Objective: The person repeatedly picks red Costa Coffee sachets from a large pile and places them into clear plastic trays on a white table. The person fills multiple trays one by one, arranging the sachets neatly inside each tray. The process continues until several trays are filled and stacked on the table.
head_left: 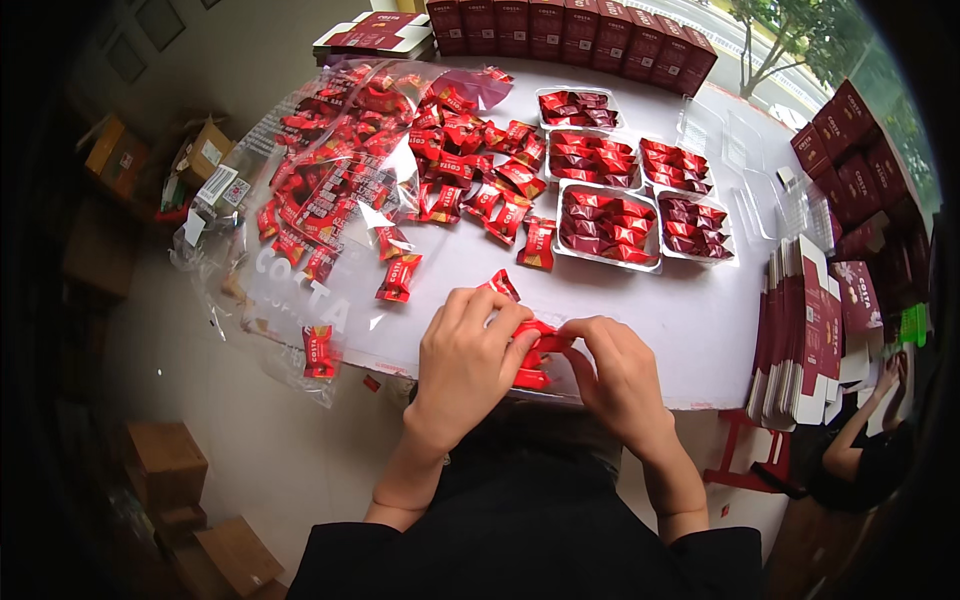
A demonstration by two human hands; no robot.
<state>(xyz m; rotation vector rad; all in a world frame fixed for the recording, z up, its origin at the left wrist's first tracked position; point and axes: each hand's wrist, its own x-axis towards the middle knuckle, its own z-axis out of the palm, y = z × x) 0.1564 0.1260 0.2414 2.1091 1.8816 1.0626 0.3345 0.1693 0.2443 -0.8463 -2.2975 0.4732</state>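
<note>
Both hands bunch red sachets (535, 345) at the surface's (690, 330) near edge, left hand (465, 365) and right hand (615, 375) closed on them; one could slip off onto the floor.

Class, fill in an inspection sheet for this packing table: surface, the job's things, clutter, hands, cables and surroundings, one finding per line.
Surface: white table, mostly covered.
Job's things: small red wrapped packets held together at the near edge; loose red packets heaped behind; five clear trays filled with packets.
Clutter: large clear plastic bag draped over the left edge; empty clear trays at the right.
Hands: left hand and right hand both closed on the packets.
Cables: nothing seen.
Surroundings: dark red boxes along the far edge, flat cartons at right, cardboard boxes on the floor, another person's arm.
</note>
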